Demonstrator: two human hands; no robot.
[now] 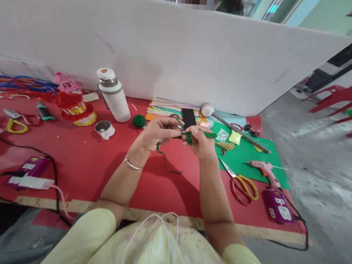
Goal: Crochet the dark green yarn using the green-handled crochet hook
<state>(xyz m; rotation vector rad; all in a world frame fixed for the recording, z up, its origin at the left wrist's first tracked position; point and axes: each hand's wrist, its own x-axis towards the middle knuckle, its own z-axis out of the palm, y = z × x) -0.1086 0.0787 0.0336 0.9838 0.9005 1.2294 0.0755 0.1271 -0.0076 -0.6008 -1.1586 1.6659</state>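
Note:
Both my hands are raised over the red table (80,161), close together. My left hand (156,134) pinches a strand of green yarn (189,137) whose loose end dangles below it. My right hand (201,142) is closed on a thin green stick (209,135) around which the yarn is wound. A small ball of green yarn (139,121) lies on the table just left of my hands. A black rectangular object (189,117) lies just beyond my fingers.
A white bottle (114,95) and its steel cap (104,128) stand at left. Scissors (241,184), a pink glue gun (265,171) and a green sheet (249,159) lie at right. Stacked coloured paper (165,109) leans by the white partition (182,48). Purple power adapters (30,169) with cables sit near the front edge.

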